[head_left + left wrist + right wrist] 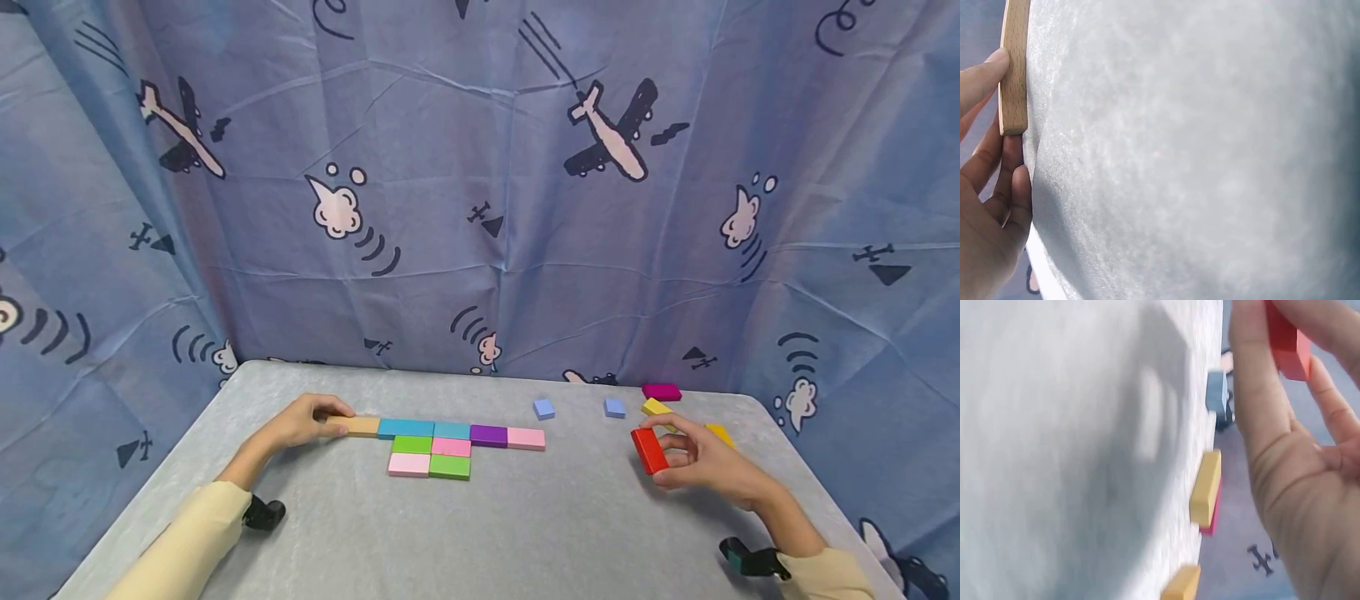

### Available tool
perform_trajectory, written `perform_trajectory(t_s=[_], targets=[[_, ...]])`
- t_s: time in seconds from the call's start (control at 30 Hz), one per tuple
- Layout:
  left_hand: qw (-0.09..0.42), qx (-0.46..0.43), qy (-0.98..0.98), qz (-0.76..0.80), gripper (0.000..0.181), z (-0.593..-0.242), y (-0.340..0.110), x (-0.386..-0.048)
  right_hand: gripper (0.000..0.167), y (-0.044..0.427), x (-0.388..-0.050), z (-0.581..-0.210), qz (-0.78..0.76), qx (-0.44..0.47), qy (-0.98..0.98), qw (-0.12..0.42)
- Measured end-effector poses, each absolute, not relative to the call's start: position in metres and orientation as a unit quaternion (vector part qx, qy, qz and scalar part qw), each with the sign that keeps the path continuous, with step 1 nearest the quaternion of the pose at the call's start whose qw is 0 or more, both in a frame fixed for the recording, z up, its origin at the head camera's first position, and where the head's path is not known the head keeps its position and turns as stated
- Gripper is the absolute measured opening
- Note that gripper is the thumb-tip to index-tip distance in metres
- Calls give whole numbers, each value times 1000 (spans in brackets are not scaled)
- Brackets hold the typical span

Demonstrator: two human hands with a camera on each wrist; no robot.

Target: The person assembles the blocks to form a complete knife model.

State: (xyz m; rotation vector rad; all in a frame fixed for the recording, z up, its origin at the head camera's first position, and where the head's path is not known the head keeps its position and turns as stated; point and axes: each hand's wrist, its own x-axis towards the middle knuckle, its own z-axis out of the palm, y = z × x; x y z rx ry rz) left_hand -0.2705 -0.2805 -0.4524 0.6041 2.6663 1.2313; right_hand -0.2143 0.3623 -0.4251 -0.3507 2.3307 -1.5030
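Note:
At the left end of a row of flat blocks, my left hand (309, 422) pinches a tan wooden block (363, 427) between thumb and fingers; its grain shows in the left wrist view. The block touches a blue block (406, 429), followed by another blue block (452, 430), a purple block (489, 436) and a pink block (526, 439). Green and pink blocks sit in two shorter rows beneath. Over on the right, my right hand (705, 458) grips a red block (649, 452), tilted and raised off the table, with its shadow below.
Two small blue blocks (543, 409) lie apart near the back edge. Behind the right hand are a yellow block (656, 407), a second yellow block (720, 434) and a magenta block (662, 392). A blue patterned curtain (480, 208) hangs around the grey table (525, 542).

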Motion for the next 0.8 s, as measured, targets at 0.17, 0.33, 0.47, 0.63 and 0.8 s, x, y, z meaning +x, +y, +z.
perform_trajectory(t_s=[0.17,0.33,0.47,0.63,0.8], targets=[[73,201,885,413,20,-453,-281,-271,72,346,-217,-428,-570,-150,782,203],[67,213,884,411,21,-452,-280,-269,64,330,-220,-430,-564,-160,787,195],[63,216,885,408,20,-452,-280,-269,55,315,-223,-433,-529,-190,810,166],[64,209,888,404,20,-453,-281,-270,53,294,-225,-434,-494,-227,825,154],[64,212,887,405,20,-455,-281,-271,39,270,-225,-432,-484,-254,821,164]])
